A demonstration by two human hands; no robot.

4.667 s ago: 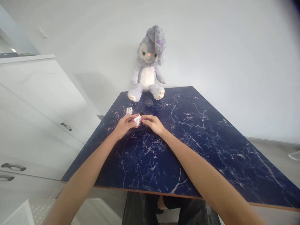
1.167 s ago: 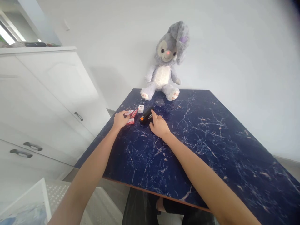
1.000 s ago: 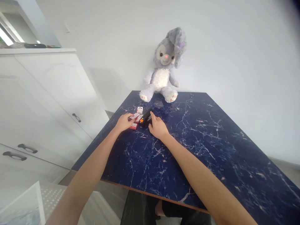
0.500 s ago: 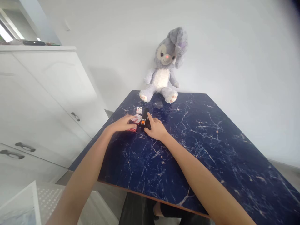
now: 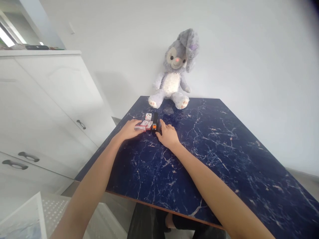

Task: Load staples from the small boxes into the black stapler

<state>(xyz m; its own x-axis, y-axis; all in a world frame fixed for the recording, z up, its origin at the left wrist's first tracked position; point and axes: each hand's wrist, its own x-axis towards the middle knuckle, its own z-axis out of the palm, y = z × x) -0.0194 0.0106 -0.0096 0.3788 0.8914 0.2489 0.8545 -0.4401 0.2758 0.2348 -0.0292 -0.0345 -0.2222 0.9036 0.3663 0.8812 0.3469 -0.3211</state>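
A black stapler point(image 5: 156, 119) with an orange label lies lengthwise on the blue marbled table point(image 5: 199, 149). Small red-and-white boxes point(image 5: 144, 125) lie against its left side, near its front end. Just behind them sits a small white box point(image 5: 148, 116). My left hand point(image 5: 130, 129) rests at the left edge of the red-and-white boxes, fingers stretched out beside them. At the stapler's right side is my right hand point(image 5: 168, 134), thumb by its near end and index finger pointing forward, the two apart. Whether the fingertips press on the things is too small to tell.
A grey plush rabbit point(image 5: 171, 73) sits at the table's back edge against the wall. White cabinets point(image 5: 50, 106) with dark handles stand to the left. At the lower left is a white framed panel point(image 5: 23, 219) beside a perforated surface.
The stapler has straightened and shifted slightly right. The red-and-white boxes now lie closer beside it and farther from me. My left hand has moved left off their tops; my right hand has shifted slightly right.
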